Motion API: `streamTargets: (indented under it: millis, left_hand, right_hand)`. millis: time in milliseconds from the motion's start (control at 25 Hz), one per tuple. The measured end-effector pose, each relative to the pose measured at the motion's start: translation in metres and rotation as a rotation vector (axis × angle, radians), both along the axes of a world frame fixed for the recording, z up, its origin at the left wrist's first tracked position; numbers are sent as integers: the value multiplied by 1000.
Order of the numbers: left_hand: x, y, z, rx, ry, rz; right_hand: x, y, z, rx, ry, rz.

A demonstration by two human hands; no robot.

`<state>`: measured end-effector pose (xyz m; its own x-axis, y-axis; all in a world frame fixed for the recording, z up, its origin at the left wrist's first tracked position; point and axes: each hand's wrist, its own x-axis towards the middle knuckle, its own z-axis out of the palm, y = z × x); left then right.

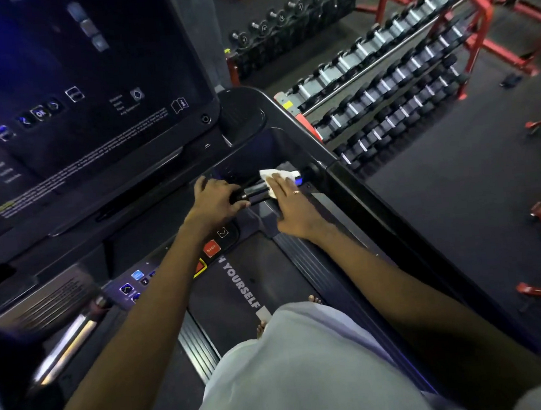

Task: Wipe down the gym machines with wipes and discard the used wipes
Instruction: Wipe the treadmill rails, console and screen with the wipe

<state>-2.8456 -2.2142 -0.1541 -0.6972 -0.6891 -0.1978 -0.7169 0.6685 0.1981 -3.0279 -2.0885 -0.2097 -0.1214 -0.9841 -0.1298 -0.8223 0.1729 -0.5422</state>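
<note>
Fingers (238, 204) of the left hand (214, 200): curled round the near end of the grip bar (255, 191), thumb over the top, apparently to steady the person while the other hand works. Fingers (282, 184) of the right hand (290, 203): straight and laid flat, pressing the wipe (271, 176) onto the far stretch of the same bar; the flat palm spreads the wipe over more of the surface. Wipe: one, white, crumpled, sandwiched between palm and bar, its edge showing beyond the fingertips. Ring (296, 191): one, on a right finger. Grip bar: one seen, dark with a shiny sleeve, jutting from the treadmill (288, 121) frame. Stop button (210, 248): one, red, just below the left wrist. Belt (237, 292): one, lettered, with the person standing on it. Screen (89, 90): one, dark, above the hands. Dumbbell racks (382, 80): two, well apart from the machine, the nearer with three tiers. Judged stage: wiping under way, discarding not yet done; no bin seen.
</note>
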Motion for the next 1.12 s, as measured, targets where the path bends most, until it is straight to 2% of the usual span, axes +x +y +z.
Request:
streamTargets:
  millis: [80,200,480,720,800,960,1120]
  left_hand:
    - [12,-2,-2,9,35,-1]
    - [25,-5,-9,28,99,-54]
    - [26,-1,-15,16,169,-9]
    - [30,-1,-21,12,247,-15]
    - [30,-2,-22,6,258,-16]
    - [29,-3,-21,25,261,-24]
    - [30,-4,-21,31,261,-24]
  right_hand:
    - [-6,2,-1,-30,78,18]
    - [-22,-6,2,27,192,-90]
    - [18,-11,3,-64,124,43]
    - [6,-17,15,139,74,-310]
    - [21,-15,19,152,-58,-413]
    - [32,-19,19,110,-584,-736]
    - [12,-27,9,-155,-1066,-1002]
